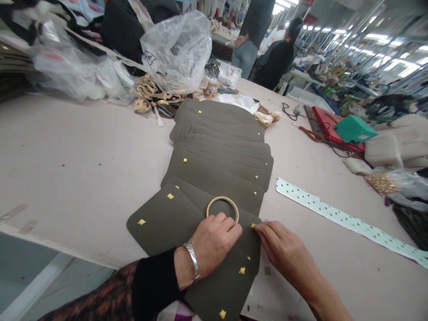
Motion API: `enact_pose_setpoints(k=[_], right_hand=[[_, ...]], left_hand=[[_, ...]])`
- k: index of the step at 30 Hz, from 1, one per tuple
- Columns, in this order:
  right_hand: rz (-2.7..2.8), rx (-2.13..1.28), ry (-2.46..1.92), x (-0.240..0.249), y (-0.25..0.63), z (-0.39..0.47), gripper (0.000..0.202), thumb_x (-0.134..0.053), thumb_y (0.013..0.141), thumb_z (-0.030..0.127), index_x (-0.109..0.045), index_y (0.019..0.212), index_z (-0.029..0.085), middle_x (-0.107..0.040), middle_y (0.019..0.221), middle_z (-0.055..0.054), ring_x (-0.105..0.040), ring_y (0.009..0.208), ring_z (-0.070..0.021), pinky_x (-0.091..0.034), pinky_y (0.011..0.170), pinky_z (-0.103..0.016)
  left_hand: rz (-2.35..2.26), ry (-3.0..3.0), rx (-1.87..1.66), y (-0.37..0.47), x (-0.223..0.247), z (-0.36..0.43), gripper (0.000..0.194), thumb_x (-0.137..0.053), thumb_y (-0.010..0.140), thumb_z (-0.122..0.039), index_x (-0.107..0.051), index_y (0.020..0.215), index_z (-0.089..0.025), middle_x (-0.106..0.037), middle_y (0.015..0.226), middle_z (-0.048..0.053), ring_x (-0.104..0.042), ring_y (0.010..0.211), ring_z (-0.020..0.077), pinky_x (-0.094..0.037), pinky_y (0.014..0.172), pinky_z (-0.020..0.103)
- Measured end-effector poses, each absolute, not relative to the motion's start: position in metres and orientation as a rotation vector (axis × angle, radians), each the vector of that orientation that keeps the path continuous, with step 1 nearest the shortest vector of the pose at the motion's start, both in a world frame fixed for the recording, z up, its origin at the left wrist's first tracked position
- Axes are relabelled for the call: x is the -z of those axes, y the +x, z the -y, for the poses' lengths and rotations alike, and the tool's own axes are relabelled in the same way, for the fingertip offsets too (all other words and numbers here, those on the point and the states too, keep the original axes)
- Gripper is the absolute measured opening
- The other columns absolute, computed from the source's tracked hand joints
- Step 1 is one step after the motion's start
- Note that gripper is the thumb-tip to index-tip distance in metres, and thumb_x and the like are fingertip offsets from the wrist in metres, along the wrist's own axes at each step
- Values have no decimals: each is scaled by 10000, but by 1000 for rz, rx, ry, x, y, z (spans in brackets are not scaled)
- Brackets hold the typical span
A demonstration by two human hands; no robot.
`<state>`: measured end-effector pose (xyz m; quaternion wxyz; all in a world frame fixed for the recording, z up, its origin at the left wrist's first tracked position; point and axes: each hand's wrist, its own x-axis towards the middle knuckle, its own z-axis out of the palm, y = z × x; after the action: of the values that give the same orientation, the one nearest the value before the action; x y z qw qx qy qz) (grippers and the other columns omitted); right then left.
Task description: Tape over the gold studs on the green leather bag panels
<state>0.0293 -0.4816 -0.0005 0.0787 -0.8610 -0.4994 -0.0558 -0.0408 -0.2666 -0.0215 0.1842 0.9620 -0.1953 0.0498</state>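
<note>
My left hand (214, 243) is closed around the lower rim of a roll of yellow tape (207, 206), over a pile of olive-green panels (207, 176). With thumb and fingers pinched, my right hand (284, 245) presses a small yellow tape piece (253, 225) at the right edge of a panel. More yellow bits, such as a tape piece (141, 222), stick to the nearer panels. Farther back, the panels lie fanned out in overlapping rows, several showing small metal studs (255, 193) near their right edge.
A dotted pale-green strip (334, 214) lies on the table (83, 178) at right. Behind it are a green box (356, 129) on a red case and a cord. Clear plastic bags (177, 49) and beige straps (149, 91) crowd the back. Two people (256, 26) are beyond the table.
</note>
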Motion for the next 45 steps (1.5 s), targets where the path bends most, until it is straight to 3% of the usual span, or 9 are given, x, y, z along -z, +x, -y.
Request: enact_pose_setpoints(k=[5,12,17,21,24,30,35,39,45], right_hand=[[1596,78,-2706,7,34,468,221,-434,881,55,-640,937,113,-635,800,-94,-605,722,-195,-522,645,-317],[841,-324,-2907,-5,43,442,254,-462,864,179,-671,719,176,-698,710,-72,-649,662,-183,-433,598,-270],[576,-495,-2795,-16,38,440,220,-492,779,146,-686,687,193,-708,696,-33,-635,648,-156,-396,592,-248],[747,-621,-2665,-20,20,449,251,-485,797,138,-651,619,195,-650,586,-7,-584,552,-139,-371,526,-248],[734,-307,-2460,-21,8,452,184,-508,865,209,-691,846,201,-699,745,-18,-621,633,-135,-445,590,-242],[1007,131,-2104,-19,-7,440,186,-526,878,115,-603,1028,192,-671,953,-51,-621,870,-139,-496,771,-259],[1164,295,-2116,-15,-12,436,165,-493,874,65,-576,953,183,-650,812,-37,-608,755,-140,-498,682,-261],[1159,405,-2185,-10,-15,438,163,-481,861,60,-567,868,199,-645,736,-27,-606,676,-137,-499,644,-256],[908,317,-2175,-9,-21,434,159,-500,834,103,-626,822,200,-667,703,-21,-627,630,-128,-505,610,-231]], left_hand=[[542,2699,-152,-41,23,267,80,-452,924,-153,-513,889,-191,-557,860,18,-493,812,212,-469,691,351],[504,2631,-219,-43,25,266,135,-464,894,-115,-563,961,-177,-603,893,37,-523,822,218,-481,709,358],[453,2390,-488,-45,13,257,212,-394,948,-131,-581,1037,-177,-658,880,37,-597,788,168,-505,742,311],[457,2244,-483,-47,0,249,359,-436,959,-163,-444,1314,-208,-686,985,22,-647,832,122,-528,780,244],[382,2224,-406,-50,-4,250,494,-462,954,-195,-299,1419,-226,-696,958,3,-662,790,116,-541,742,229],[411,2287,-403,-57,-2,259,419,-420,973,-245,-297,1371,-201,-694,818,-10,-669,720,156,-545,676,270],[455,2379,-393,-60,0,262,339,-427,968,-236,-365,1298,-195,-691,905,19,-668,736,165,-531,674,275],[500,2403,-255,-63,-4,263,136,-395,963,-174,-500,1046,-200,-652,838,3,-638,737,153,-506,681,256],[505,2512,-253,-57,-10,262,134,-419,931,-133,-520,863,-190,-586,741,-7,-576,662,146,-447,588,236]])
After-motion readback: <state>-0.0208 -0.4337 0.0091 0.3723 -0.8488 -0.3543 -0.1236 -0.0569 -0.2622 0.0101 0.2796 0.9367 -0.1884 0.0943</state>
